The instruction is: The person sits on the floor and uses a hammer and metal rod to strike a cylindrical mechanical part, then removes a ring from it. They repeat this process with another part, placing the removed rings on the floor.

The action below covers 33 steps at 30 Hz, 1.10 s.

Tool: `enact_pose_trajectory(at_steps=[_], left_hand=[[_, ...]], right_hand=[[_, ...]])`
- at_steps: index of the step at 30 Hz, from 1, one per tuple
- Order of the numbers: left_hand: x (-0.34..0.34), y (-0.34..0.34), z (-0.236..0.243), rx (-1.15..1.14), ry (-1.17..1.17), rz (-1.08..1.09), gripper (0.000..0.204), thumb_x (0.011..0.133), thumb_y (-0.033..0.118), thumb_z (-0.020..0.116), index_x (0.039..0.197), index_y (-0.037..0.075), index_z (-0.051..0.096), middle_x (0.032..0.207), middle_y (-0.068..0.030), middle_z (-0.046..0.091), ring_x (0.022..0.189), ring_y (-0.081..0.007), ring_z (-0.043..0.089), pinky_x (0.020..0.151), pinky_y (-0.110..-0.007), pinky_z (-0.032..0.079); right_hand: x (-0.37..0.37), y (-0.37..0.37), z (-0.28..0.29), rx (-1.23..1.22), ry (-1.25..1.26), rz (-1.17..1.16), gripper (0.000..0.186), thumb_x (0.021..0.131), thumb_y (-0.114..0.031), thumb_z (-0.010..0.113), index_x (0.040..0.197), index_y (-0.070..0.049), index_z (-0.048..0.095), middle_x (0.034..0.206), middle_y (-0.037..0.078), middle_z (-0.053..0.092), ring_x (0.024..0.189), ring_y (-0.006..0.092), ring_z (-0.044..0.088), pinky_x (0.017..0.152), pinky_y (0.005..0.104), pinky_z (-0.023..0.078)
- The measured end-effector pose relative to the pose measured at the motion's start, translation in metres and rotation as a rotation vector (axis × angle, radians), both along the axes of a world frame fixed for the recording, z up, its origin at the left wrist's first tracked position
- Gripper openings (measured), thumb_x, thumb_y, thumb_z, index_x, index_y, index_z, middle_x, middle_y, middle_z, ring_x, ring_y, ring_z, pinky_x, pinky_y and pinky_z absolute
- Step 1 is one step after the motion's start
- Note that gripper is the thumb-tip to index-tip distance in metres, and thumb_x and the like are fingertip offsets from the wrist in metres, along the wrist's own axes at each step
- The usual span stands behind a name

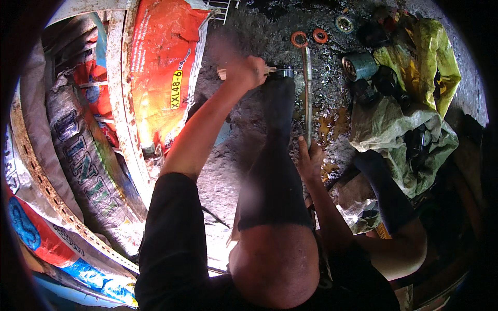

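Note:
My left hand (pixel 249 72) is closed round a pale wooden piece (pixel 223 73), with a thin rod reaching rightward from it across a dark metal cylinder (pixel 285 71). My dark-booted foot (pixel 277 93) is against that cylinder, partly hiding it. My right hand (pixel 310 163) grips the lower end of a long metal bar (pixel 307 98), which lies upward along the right of the boot. Just beyond the bar's upper end are two orange rings (pixel 299 39) and a paler ring part (pixel 344 23).
Orange sacks (pixel 163 62) and printed bags (pixel 91 155) fill a rusty rack (pixel 124 93) at left. At right a teal canister (pixel 355 67), dark parts and crumpled yellow and grey sacks (pixel 399 140) lie on the grimy, wet ground (pixel 228 140). My other leg (pixel 389 192) bends at lower right.

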State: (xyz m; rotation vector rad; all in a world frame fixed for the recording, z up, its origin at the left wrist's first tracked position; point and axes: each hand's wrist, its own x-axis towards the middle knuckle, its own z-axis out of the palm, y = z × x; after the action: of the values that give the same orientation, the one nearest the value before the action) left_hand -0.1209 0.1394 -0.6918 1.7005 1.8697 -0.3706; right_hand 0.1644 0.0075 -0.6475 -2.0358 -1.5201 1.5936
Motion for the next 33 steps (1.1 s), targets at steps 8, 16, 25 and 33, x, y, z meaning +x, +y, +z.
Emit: enact_pose_trajectory(at_steps=[8, 16, 25, 33], left_hand=[[-0.006, 0.004, 0.002, 0.001, -0.002, -0.018, 0.042, 0.081, 0.042, 0.070, 0.105, 0.008, 0.068, 0.101, -0.0142, 0.071, 0.096, -0.0331, 0.068, 0.083, -0.044, 0.054], [-0.003, 0.012, 0.012, 0.002, -0.049, 0.017, 0.029, 0.077, 0.030, 0.068, 0.092, 0.006, 0.073, 0.096, -0.0167, 0.072, 0.092, -0.0341, 0.070, 0.080, -0.045, 0.054], [-0.002, 0.005, 0.012, -0.020, 0.026, 0.045, 0.038, 0.080, 0.039, 0.071, 0.102, 0.009, 0.074, 0.101, -0.0130, 0.072, 0.098, -0.0314, 0.069, 0.088, -0.045, 0.053], [-0.003, 0.020, 0.002, -0.063, 0.006, -0.003, 0.033, 0.078, 0.028, 0.064, 0.104, 0.009, 0.074, 0.106, -0.0165, 0.071, 0.103, -0.0335, 0.068, 0.087, -0.045, 0.054]], right_hand=[[-0.032, 0.020, 0.010, 0.044, 0.050, 0.065, 0.051, 0.102, -0.045, 0.043, 0.095, 0.003, 0.060, 0.065, 0.022, 0.058, 0.063, 0.0405, 0.062, 0.059, 0.0488, 0.045], [-0.032, 0.022, -0.004, 0.120, -0.054, 0.170, 0.050, 0.103, -0.043, 0.042, 0.098, 0.004, 0.060, 0.067, 0.025, 0.059, 0.067, 0.0438, 0.063, 0.059, 0.0500, 0.045], [-0.052, 0.047, 0.055, 0.607, 0.710, -0.117, 0.050, 0.102, -0.047, 0.042, 0.091, 0.000, 0.055, 0.059, 0.004, 0.050, 0.049, 0.0096, 0.046, 0.044, 0.0267, 0.034], [-0.032, 0.026, 0.017, 0.207, 0.007, 0.097, 0.055, 0.102, -0.043, 0.041, 0.092, 0.007, 0.059, 0.066, 0.026, 0.060, 0.061, 0.0451, 0.061, 0.056, 0.0500, 0.045]])
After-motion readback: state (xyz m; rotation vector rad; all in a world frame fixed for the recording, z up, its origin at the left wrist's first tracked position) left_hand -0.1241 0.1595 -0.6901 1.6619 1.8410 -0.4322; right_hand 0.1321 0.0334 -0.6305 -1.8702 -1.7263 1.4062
